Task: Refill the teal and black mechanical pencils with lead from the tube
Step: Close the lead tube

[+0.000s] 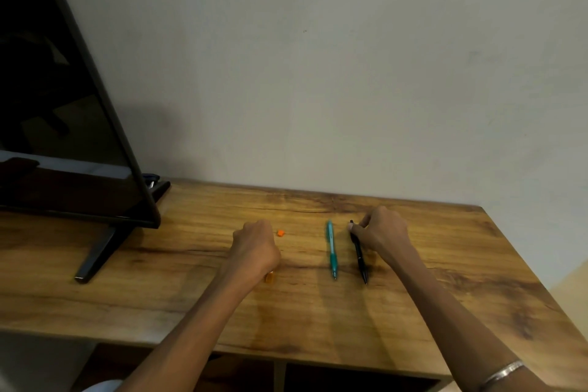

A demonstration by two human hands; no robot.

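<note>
Right hand (383,229) pinches the black pencil's (359,256) top on the worktop (191,296); left hand (254,247) grips the orange lead tube (270,277), teal pencil (331,248) between.

A slim teal pencil (331,248) and a black pencil (359,256) lie side by side, apart, tips toward the desk's near edge. An orange lead tube (270,277) shows below a fist; its small orange cap (280,233) lies separately.

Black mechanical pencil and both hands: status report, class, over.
Right hand pinching black mechanical pencil on wooden table. Left hand gripping orange lead tube. Teal mechanical pencil lying untouched between. Nothing blocking.
</note>
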